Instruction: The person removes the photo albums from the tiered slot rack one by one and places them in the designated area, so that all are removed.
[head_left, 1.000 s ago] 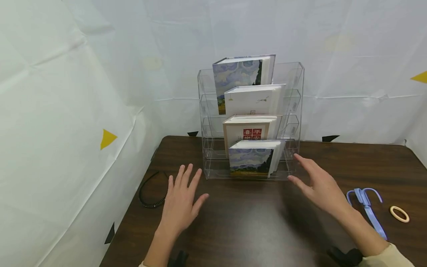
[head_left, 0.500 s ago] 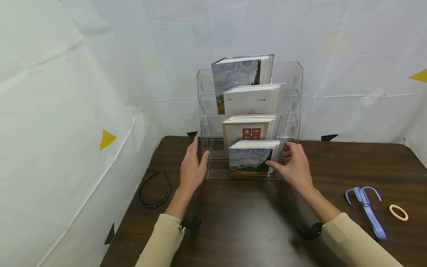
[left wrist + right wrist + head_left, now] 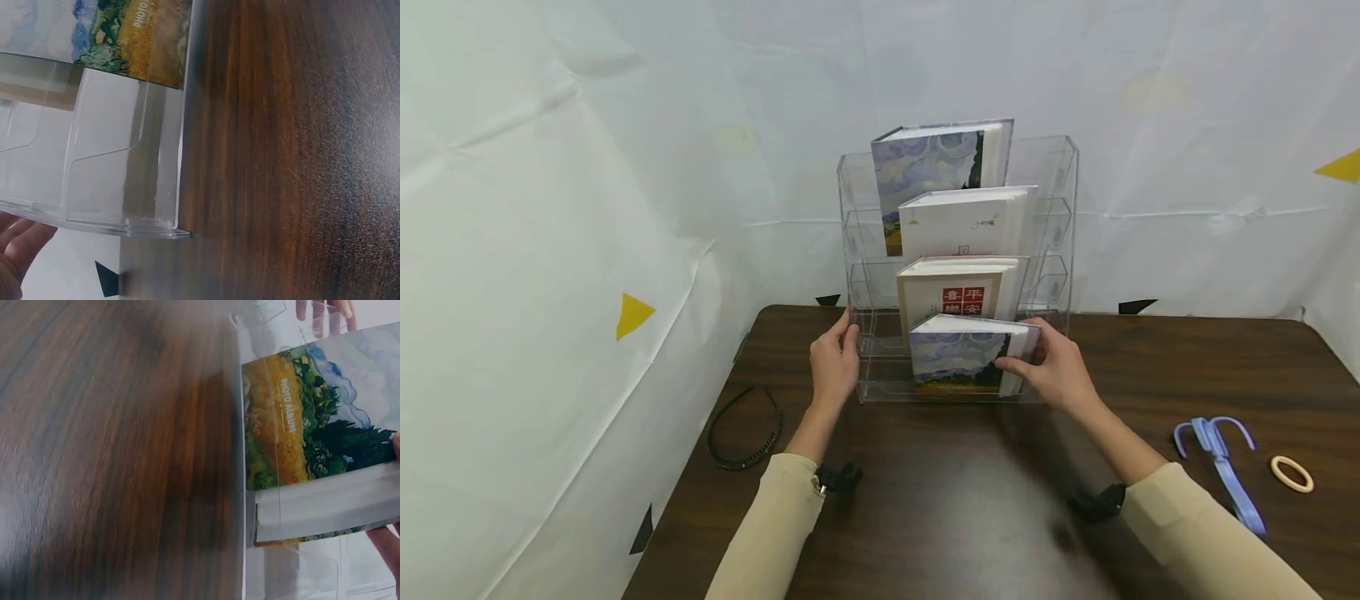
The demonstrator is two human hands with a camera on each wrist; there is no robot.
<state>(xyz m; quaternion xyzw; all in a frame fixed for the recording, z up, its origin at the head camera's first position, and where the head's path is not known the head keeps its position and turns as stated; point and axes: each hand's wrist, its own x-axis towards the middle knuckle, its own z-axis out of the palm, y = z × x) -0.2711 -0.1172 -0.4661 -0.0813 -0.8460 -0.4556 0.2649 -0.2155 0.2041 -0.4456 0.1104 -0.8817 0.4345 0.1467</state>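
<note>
White sheeting [image 3: 775, 125] hangs behind a dark wooden table [image 3: 940, 508]. The right hand [image 3: 1060, 377] pinches a photo album [image 3: 958, 364] by its right edge in the lowest tier of a clear rack [image 3: 886, 388], whose front lip crosses the cover. The left hand [image 3: 835, 367] is at the rack's left side; I cannot tell whether it grips. The right wrist view makes the title readable; the head view shows three books [image 3: 951, 233] above, a black headband [image 3: 745, 463] left, a blue hooked object [image 3: 1231, 479] and ring [image 3: 1274, 468] right.
</note>
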